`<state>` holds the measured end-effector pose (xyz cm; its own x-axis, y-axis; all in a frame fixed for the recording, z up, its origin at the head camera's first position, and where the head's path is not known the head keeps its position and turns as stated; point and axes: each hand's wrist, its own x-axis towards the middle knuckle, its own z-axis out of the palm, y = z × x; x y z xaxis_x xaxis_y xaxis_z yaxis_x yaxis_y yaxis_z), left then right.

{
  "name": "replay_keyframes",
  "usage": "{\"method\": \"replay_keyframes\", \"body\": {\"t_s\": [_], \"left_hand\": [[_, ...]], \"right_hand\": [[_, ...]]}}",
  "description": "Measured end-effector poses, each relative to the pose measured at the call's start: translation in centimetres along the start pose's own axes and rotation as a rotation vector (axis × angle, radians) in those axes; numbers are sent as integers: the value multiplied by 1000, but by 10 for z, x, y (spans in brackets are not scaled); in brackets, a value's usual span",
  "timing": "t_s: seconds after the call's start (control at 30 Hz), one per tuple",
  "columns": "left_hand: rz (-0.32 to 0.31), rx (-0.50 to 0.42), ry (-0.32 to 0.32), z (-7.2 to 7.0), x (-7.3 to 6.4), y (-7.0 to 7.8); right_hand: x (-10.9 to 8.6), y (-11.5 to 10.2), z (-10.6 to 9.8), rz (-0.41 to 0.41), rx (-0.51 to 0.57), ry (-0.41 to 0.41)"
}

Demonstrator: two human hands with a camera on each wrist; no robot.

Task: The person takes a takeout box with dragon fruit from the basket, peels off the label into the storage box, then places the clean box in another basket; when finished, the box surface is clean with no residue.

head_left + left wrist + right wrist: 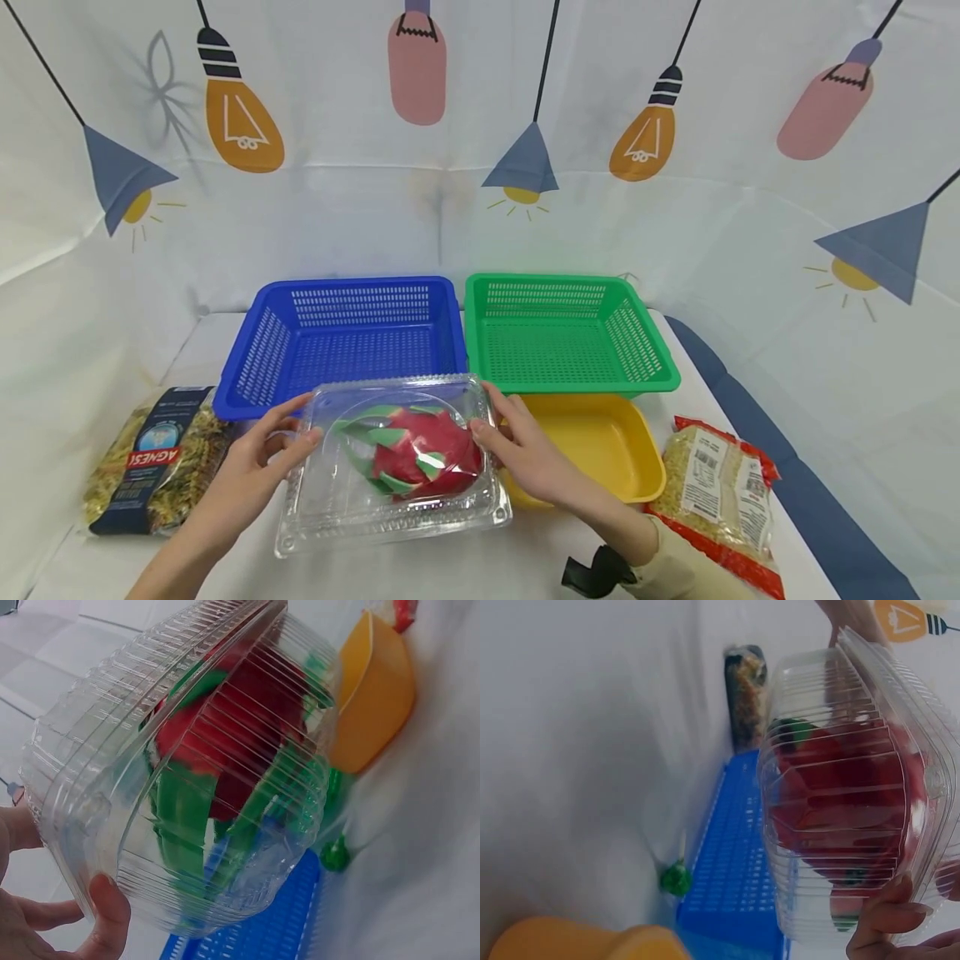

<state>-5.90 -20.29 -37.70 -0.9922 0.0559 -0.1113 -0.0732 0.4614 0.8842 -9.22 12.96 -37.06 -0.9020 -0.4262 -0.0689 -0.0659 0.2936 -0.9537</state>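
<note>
A clear plastic clamshell container [322, 508] is held up between both hands, its lid closed over a red dragon fruit [438, 450] with green scales. My left hand [258, 467] grips its left edge, thumb on top. On the opposite edge my right hand [528, 454] pinches the rim, thumb over the lid and fingers behind. Both wrist views show the container [232, 855] raised above the white table, the fruit [840, 795] lying inside it. In the head view it overlaps the front of the blue basket [360, 354].
A green basket [551, 346] stands right of the blue one, with a yellow tub [600, 450] before it. An Agnesi pasta bag [157, 467] lies at left, a red-edged bag of small pasta [716, 500] at right. A small green wrapped lollipop [676, 877] lies by the blue basket.
</note>
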Motion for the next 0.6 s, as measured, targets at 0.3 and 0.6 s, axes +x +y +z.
{"method": "replay_keyframes", "body": {"t_s": [0.3, 0.6], "left_hand": [[94, -18, 27, 10, 2, 12], [124, -14, -1, 25, 11, 28]], "right_hand": [[-7, -3, -21, 26, -6, 29], [-16, -3, -43, 83, -5, 80]]}}
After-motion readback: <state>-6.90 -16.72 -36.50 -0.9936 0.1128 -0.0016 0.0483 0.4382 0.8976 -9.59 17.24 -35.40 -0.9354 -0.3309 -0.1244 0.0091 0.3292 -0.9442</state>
